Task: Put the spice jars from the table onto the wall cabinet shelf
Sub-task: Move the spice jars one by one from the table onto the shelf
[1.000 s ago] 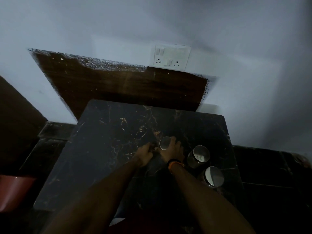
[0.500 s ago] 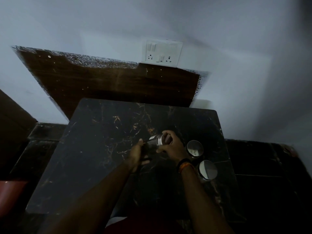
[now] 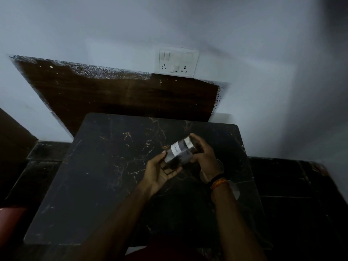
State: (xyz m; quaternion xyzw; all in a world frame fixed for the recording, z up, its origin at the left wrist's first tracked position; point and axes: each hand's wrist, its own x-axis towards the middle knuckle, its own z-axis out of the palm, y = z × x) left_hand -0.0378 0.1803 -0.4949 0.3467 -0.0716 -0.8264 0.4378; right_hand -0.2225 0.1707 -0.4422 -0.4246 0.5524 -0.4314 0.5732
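Above the dark marble table (image 3: 105, 185), I grip a labelled spice jar (image 3: 179, 152) tipped on its side, my left hand (image 3: 160, 171) cupping its base and my right hand (image 3: 204, 157) clasping its lid end. Two more jars (image 3: 235, 191) stand on the table behind my right wrist, mostly hidden.

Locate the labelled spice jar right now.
Head view: the spice jar lies tilted between both hands above the black marble table, left hand under its base, right hand at its lid end.

Label (image 3: 175, 148) writing too blurred to read. Two jars behind right wrist (image 3: 216, 178) mostly hidden, only lid edges (image 3: 235, 191) showing.
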